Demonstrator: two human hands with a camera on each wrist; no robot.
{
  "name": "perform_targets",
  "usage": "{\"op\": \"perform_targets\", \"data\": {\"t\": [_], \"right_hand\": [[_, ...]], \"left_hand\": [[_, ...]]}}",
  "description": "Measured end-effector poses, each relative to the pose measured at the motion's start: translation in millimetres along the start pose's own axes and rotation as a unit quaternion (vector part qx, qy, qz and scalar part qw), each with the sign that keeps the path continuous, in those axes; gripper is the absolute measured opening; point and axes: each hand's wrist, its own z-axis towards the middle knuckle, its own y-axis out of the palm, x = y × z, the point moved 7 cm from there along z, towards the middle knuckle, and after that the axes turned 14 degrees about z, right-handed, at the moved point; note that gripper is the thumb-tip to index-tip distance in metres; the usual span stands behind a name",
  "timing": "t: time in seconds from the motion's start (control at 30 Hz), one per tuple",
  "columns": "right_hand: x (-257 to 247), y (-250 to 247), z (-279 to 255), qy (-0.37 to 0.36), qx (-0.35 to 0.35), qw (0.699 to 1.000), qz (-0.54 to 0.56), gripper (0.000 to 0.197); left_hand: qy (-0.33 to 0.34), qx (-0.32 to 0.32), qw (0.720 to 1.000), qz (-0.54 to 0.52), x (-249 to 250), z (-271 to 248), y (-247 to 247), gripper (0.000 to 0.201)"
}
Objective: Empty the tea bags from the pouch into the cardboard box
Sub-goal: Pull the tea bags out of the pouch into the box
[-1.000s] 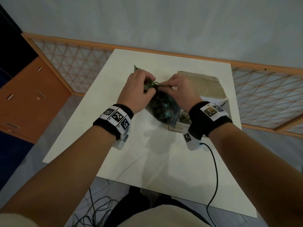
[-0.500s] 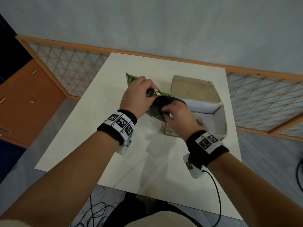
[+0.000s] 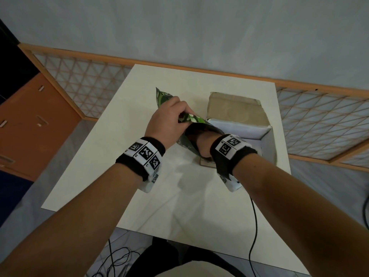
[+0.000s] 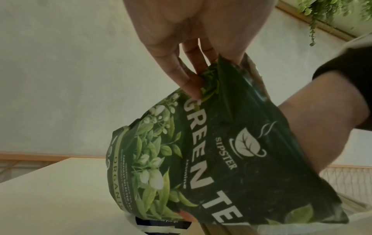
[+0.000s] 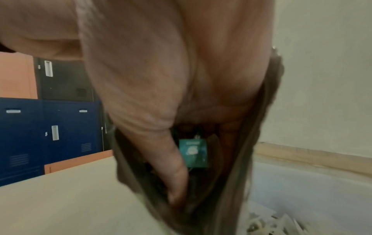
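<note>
A dark green "Green Tea" pouch (image 3: 188,139) hangs tilted over the near left corner of the open cardboard box (image 3: 237,108). My left hand (image 3: 180,118) pinches the pouch's upper edge; the left wrist view shows its fingers (image 4: 191,82) on the printed front of the pouch (image 4: 211,151). My right hand (image 3: 202,141) is pushed into the pouch mouth up to the wrist, its fingers hidden. In the right wrist view the thumb (image 5: 173,167) lies beside a teal tea bag (image 5: 193,153) inside the pouch. Several tea bags (image 5: 271,222) lie in the box.
The box stands at the back right of a white table (image 3: 151,196), its brown flap (image 3: 233,105) folded back. A wooden lattice rail (image 3: 79,86) runs behind the table. Orange and blue lockers (image 3: 30,124) stand to the left. Cables (image 3: 253,226) hang off the near edge.
My right hand left the pouch's top edge and went down into its mouth. The left hand kept its grip and the pouch opened toward the box.
</note>
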Motion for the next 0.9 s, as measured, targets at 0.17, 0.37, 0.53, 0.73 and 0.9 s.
{"op": "perform_targets", "data": {"t": [0.17,0.37,0.53,0.73,0.9], "right_hand": [[-4,-13,0,-0.019,0.060,0.997,0.036,0.031],[4,-28,-9,-0.022,0.122,0.991,0.047,0.029],[17,-62,-33,-0.090,0.194,0.967,0.140,0.028],[44,-93,-75,-0.091,0.245,0.933,0.246,0.025],[69,-113,-104,-0.101,0.305,0.903,0.286,0.029]], "left_hand": [[-0.015,0.009,1.000,-0.010,-3,4,-3,0.017],[-0.026,0.018,0.999,0.004,3,11,-4,0.015],[-0.030,0.035,0.998,0.043,10,19,-3,0.012],[-0.020,0.041,0.994,0.100,27,38,3,0.014],[-0.021,0.024,0.990,0.141,37,55,10,0.013]]}}
